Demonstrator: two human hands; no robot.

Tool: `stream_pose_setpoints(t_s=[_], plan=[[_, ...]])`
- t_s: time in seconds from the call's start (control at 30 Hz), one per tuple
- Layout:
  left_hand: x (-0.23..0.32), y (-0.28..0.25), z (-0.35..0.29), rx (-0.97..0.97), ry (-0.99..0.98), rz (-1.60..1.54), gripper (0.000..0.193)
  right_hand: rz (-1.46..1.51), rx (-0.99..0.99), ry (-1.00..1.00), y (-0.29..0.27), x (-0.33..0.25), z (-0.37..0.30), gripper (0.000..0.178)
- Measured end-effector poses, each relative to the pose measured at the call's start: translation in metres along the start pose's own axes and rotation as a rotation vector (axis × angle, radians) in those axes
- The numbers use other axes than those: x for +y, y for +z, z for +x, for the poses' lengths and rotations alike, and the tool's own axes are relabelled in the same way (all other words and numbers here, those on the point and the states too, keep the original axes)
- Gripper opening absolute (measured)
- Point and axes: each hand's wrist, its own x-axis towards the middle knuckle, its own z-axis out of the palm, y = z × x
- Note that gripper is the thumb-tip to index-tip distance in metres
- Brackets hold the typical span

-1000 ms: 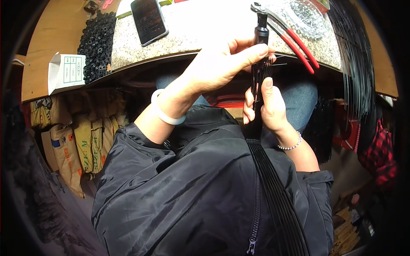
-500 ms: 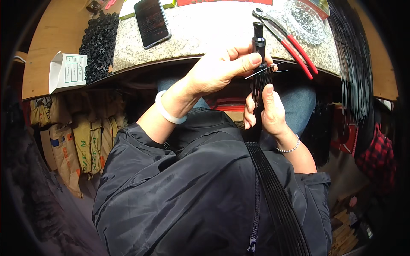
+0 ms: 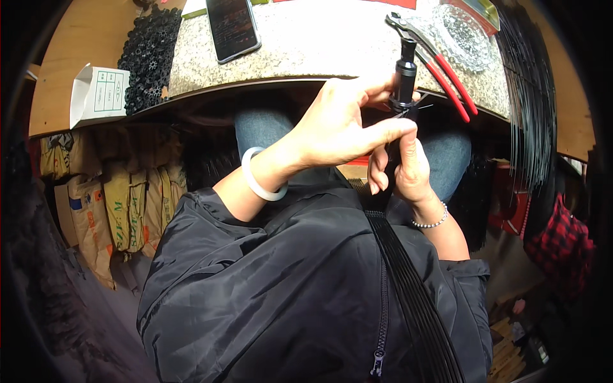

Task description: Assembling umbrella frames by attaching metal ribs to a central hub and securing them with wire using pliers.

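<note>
My right hand (image 3: 403,167) grips a bundle of thin black rods (image 3: 408,287) that runs down over my dark jacket. A black cylindrical cap (image 3: 405,71) sits upright at the bundle's top end. My left hand (image 3: 341,124), with a pale bangle (image 3: 258,180) on its wrist, reaches across and pinches the bundle just under the cap with thumb and forefinger. Both hands are held in front of the table edge, above my lap.
On the speckled table (image 3: 319,45) lie a dark phone (image 3: 232,27), red-handled pliers (image 3: 440,64), a clear glass dish (image 3: 466,38) and a heap of small black parts (image 3: 150,54). A white box (image 3: 99,94) sits at the left. More black rods (image 3: 530,96) hang at right. Sacks (image 3: 115,198) stand below.
My left hand has closed further round the top of the bundle, its forefinger now pressed just under the cap. The right hand keeps its grip in the same place.
</note>
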Motion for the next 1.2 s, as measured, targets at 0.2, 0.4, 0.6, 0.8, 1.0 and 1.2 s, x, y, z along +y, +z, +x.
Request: stream_pose_setpoints(t_s=[0.2,0.4,0.6,0.8,1.0,1.2], plan=[[-0.006,-0.007,0.004,-0.054,0.283,0.134,0.041,0.038,-0.072,-0.001,-0.001,0.000,-0.001,0.068],[0.001,-0.011,0.004,-0.084,0.118,-0.138,0.038,0.086,-0.139,0.009,-0.001,0.000,-0.001,0.068],[0.004,-0.014,0.008,-0.104,0.174,-0.082,0.037,0.030,-0.146,-0.057,0.003,-0.004,0.001,0.065],[0.020,0.012,-0.026,-0.087,0.118,-0.272,0.028,-0.079,-0.203,-0.048,0.005,-0.011,-0.025,0.072],[-0.001,0.016,-0.015,0.066,0.074,-0.462,0.025,-0.099,-0.217,-0.102,0.016,-0.021,-0.002,0.069],[-0.007,-0.023,0.037,-0.332,0.206,-0.885,0.046,-0.204,-0.278,-0.304,0.001,-0.047,0.051,0.054]])
